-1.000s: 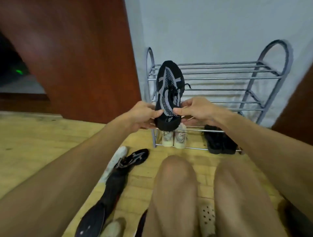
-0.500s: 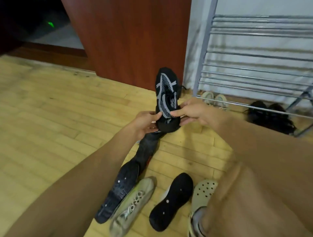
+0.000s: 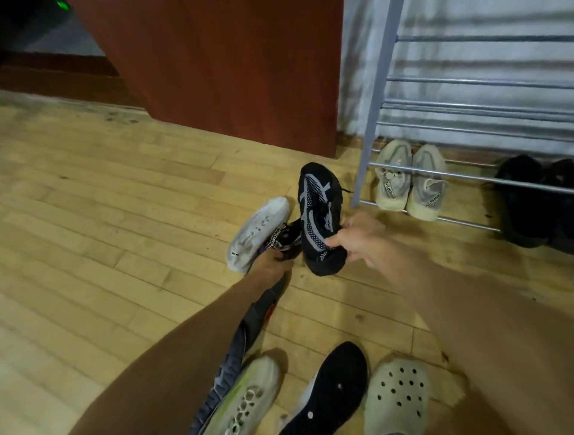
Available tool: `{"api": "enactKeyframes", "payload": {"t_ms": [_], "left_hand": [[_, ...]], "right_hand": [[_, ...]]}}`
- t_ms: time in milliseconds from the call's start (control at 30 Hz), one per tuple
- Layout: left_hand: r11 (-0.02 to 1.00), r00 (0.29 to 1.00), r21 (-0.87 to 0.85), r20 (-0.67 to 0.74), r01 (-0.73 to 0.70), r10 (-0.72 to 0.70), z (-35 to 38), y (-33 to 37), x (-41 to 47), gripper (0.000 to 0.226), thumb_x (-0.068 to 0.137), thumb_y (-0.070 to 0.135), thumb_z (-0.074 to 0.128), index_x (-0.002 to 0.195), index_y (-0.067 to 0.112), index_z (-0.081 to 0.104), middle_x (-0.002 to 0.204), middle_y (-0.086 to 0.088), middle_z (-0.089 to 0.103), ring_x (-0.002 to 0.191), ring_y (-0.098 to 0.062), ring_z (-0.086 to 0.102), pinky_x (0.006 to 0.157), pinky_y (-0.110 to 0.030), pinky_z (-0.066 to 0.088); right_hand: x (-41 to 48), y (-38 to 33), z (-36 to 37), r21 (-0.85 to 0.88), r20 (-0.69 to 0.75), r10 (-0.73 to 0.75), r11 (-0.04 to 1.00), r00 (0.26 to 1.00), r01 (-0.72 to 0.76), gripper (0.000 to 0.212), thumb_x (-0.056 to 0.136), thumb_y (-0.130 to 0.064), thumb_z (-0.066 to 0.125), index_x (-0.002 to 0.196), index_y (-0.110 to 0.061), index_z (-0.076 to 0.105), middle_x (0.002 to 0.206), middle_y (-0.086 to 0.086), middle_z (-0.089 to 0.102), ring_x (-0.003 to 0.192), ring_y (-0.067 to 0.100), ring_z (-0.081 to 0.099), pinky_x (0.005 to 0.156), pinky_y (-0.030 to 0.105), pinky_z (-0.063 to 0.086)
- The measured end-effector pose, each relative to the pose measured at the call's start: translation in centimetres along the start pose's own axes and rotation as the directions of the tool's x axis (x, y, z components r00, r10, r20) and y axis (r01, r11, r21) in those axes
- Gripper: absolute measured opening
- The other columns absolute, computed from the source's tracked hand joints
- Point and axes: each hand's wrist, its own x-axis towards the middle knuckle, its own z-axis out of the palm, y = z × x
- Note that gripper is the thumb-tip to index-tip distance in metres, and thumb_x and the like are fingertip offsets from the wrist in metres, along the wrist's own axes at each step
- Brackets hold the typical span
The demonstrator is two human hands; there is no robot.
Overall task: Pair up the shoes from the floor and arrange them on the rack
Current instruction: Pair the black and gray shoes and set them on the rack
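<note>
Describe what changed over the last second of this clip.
The left hand let go of the black sneaker and went down to the white-soled shoe lying on the floor, gripping it. The right hand now holds the black sneaker alone, lower, beside that shoe. The pale pair and the black pair on the rack have not moved.

Dim, warm indoor light lies on the floor (image 3: 93,248), soft and yellowish, with faint shadows beside the loose shoes (image 3: 335,382). The top left corner sinks almost to black around a small green glow (image 3: 63,4). My forearms (image 3: 186,357) blur close to the lens, the rack (image 3: 371,124) bars smear, the black pair (image 3: 525,201) there loses detail, and floorboards bow toward the edges.
</note>
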Motion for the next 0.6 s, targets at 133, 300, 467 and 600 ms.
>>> {"api": "enactKeyframes", "payload": {"t_ms": [133,300,467,600], "left_hand": [[0.995,0.983,0.096,-0.181,-0.001,0.018,0.4,-1.8,4.9,0.061,0.076,0.025,0.074,0.130,0.009,0.050,0.131,-0.012,0.055,0.123,-0.031,0.052,0.097,-0.039,0.046],[0.954,0.971,0.293,-0.237,0.060,0.012,0.7,-1.9,10.2,0.072,0.080,0.035,0.071,0.141,0.010,0.041,0.140,-0.013,0.048,0.128,-0.031,0.045,0.101,-0.039,0.040],[0.915,0.938,0.365,-0.344,0.170,-0.037,2.8,-0.8,11.9,0.026,0.084,0.029,0.067,0.100,0.008,0.071,0.094,-0.011,0.069,0.085,-0.028,0.064,0.066,-0.034,0.050],[0.966,0.935,0.245,-0.354,0.083,0.009,3.3,-0.5,9.5,0.019,0.085,0.023,0.068,0.097,0.010,0.074,0.091,-0.009,0.072,0.082,-0.024,0.066,0.069,-0.034,0.053]], "right_hand": [[3.4,2.3,-0.2,0.005,-0.032,0.028,1.000,0.999,-0.028,0.033,0.074,-0.015,0.081,0.105,-0.011,0.069,0.108,0.006,0.072,0.092,0.024,0.067,0.082,0.037,0.058],[6.1,6.6,-4.2,-0.140,-0.042,0.042,0.989,0.998,-0.048,0.035,0.070,-0.018,0.082,0.103,-0.017,0.072,0.096,0.000,0.071,0.095,0.022,0.066,0.088,0.040,0.054],[7.3,9.0,-6.6,-0.181,-0.051,0.063,0.981,0.997,-0.071,0.034,0.064,-0.018,0.084,0.097,-0.021,0.075,0.093,0.000,0.074,0.091,0.022,0.069,0.085,0.043,0.056],[6.6,9.2,-7.0,-0.183,-0.053,0.058,0.981,0.997,-0.067,0.033,0.062,-0.016,0.085,0.094,-0.015,0.075,0.091,0.003,0.074,0.086,0.021,0.069,0.084,0.039,0.056]]}}
